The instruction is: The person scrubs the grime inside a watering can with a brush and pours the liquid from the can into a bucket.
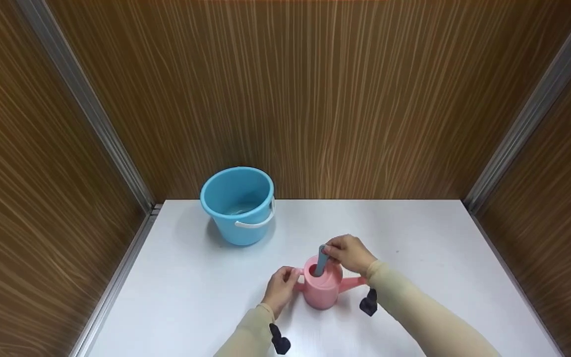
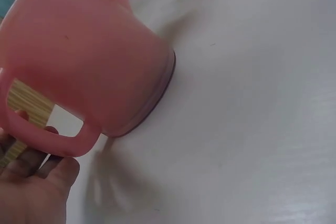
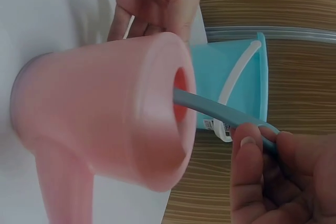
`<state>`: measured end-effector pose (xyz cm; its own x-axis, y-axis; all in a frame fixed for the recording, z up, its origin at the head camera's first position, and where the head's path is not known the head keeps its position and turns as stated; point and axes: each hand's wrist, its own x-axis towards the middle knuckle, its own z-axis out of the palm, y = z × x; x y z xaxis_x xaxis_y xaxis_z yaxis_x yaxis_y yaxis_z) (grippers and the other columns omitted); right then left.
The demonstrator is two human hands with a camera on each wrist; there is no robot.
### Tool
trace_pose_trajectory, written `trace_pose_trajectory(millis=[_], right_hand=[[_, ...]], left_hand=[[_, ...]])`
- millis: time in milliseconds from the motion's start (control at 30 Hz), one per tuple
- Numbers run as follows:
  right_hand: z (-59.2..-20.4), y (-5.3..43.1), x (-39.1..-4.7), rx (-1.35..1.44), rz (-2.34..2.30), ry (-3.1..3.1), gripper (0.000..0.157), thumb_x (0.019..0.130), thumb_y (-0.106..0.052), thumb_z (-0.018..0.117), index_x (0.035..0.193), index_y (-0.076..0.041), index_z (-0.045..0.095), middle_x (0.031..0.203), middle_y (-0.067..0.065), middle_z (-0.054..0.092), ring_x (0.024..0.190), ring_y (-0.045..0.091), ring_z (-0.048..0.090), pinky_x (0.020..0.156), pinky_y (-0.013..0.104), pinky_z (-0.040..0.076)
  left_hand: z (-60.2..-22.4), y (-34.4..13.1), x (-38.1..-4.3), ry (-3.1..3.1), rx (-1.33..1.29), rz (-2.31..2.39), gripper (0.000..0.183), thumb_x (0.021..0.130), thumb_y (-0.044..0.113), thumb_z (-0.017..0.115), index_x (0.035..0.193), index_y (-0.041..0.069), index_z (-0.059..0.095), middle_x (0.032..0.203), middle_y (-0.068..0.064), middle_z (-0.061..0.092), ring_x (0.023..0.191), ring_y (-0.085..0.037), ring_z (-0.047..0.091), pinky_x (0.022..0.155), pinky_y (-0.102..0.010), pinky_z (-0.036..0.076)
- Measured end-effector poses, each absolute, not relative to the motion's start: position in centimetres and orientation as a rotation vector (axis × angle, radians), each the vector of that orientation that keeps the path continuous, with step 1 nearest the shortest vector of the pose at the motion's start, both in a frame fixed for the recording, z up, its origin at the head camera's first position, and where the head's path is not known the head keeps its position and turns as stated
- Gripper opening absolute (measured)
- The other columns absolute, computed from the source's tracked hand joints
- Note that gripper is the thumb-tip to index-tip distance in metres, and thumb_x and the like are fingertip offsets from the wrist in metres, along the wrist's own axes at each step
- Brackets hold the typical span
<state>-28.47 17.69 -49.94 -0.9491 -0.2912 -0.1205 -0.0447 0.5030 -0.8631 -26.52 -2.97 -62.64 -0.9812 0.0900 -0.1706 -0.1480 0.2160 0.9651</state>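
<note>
A pink watering can (image 1: 321,297) stands upright on the white table, its spout (image 1: 352,283) pointing right. My left hand (image 1: 279,290) grips the can's handle (image 2: 47,140) on the left side, fingers passing through the loop in the left wrist view. Above the can, my right hand (image 1: 349,253) pinches the upper end of a slim blue-grey utensil handle (image 3: 215,109) between thumb and fingers. The utensil slants down into the can's round top opening (image 3: 180,103); its lower end is hidden inside, so I cannot tell its kind.
A light blue bucket (image 1: 243,232) with a white bail handle (image 1: 258,224) stands at the back left of the table (image 1: 414,238). Wood-grain panels (image 1: 315,99) enclose the table at the back and both sides, with metal strips at the corners.
</note>
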Motion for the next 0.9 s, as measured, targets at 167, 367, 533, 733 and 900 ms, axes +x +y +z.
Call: trace_pose_trajectory(millis=[167,367,533,733,900], right_hand=[[-49.7,17.7,-28.8,-0.26,-1.459,2.497,0.016,0.097,-0.011,0.058,0.098,-0.002,0.071,0.084,0.008,0.068,0.075,0.017,0.061,0.074,0.033,0.052],[-50.2,17.3,-29.0,-0.242,-1.419,2.496,0.016,0.097,-0.012,0.058,0.099,-0.003,0.071,0.086,0.007,0.067,0.078,0.017,0.06,0.076,0.033,0.052],[-51.0,17.0,-28.9,-0.262,-1.348,2.503,0.016,0.097,-0.013,0.057,0.099,-0.003,0.071,0.087,0.007,0.068,0.077,0.017,0.06,0.074,0.031,0.051],[-51.8,16.8,-28.8,-0.306,-1.277,2.506,0.016,0.097,-0.011,0.058,0.096,-0.002,0.07,0.083,0.006,0.067,0.073,0.016,0.059,0.065,0.027,0.049],[-51.7,16.8,-28.7,-0.306,-1.245,2.536,0.015,0.096,-0.011,0.058,0.096,-0.003,0.071,0.087,0.006,0.066,0.077,0.017,0.058,0.068,0.029,0.049]], left_hand=[[-63.1,-3.4,-27.0,2.367,0.039,1.788,0.054,0.089,0.063,0.049,0.11,0.014,0.06,0.105,-0.004,0.062,0.098,-0.021,0.058,0.086,-0.036,0.045],[-63.8,-4.1,-27.5,2.269,0.086,1.895,0.051,0.087,0.06,0.055,0.103,0.012,0.06,0.105,-0.002,0.064,0.104,-0.026,0.059,0.087,-0.036,0.046],[-64.0,-4.2,-27.5,2.222,0.09,1.949,0.049,0.088,0.057,0.057,0.104,0.011,0.06,0.105,0.0,0.064,0.105,-0.024,0.059,0.092,-0.04,0.045],[-64.0,-3.9,-27.3,2.2,0.102,1.972,0.047,0.09,0.054,0.056,0.104,0.01,0.058,0.105,-0.003,0.063,0.106,-0.026,0.058,0.093,-0.043,0.045],[-64.0,-3.7,-27.2,2.235,0.124,1.961,0.046,0.09,0.054,0.057,0.102,0.01,0.058,0.104,-0.003,0.063,0.101,-0.021,0.06,0.09,-0.037,0.046]])
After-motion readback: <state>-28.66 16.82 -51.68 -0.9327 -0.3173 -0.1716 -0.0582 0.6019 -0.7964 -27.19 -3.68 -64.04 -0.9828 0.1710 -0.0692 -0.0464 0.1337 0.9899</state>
